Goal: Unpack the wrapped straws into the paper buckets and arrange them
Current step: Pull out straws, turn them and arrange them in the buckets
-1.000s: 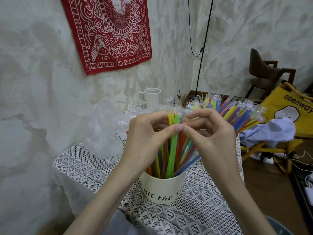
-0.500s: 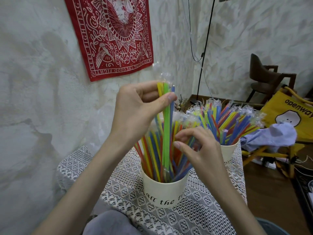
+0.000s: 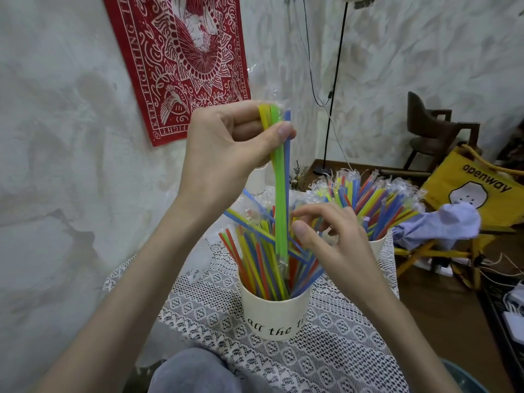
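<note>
My left hand [image 3: 226,148] is raised above the near paper bucket [image 3: 273,316] and pinches three wrapped straws [image 3: 281,194], yellow, green and blue, near their tops. Their lower ends hang just above the bucket's mouth. The bucket is cream with black lettering and holds several coloured straws [image 3: 261,265] leaning outward. My right hand [image 3: 331,239] hovers at the bucket's right side, fingers loosely curled among the straw tops, holding nothing that I can see. A second paper bucket [image 3: 378,245] behind it is packed with wrapped straws [image 3: 374,194].
The buckets stand on a small table with a white lace cloth [image 3: 326,344]. A white mug [image 3: 256,180] sits behind my left hand. A red wall hanging [image 3: 181,61], a lamp pole [image 3: 334,89], a chair with a yellow bag [image 3: 479,188] and blue cloth [image 3: 442,222] lie beyond.
My left hand has lifted the three wrapped straws up out of the near bucket. My right hand let go of them and dropped to the straw tops beside the bucket.
</note>
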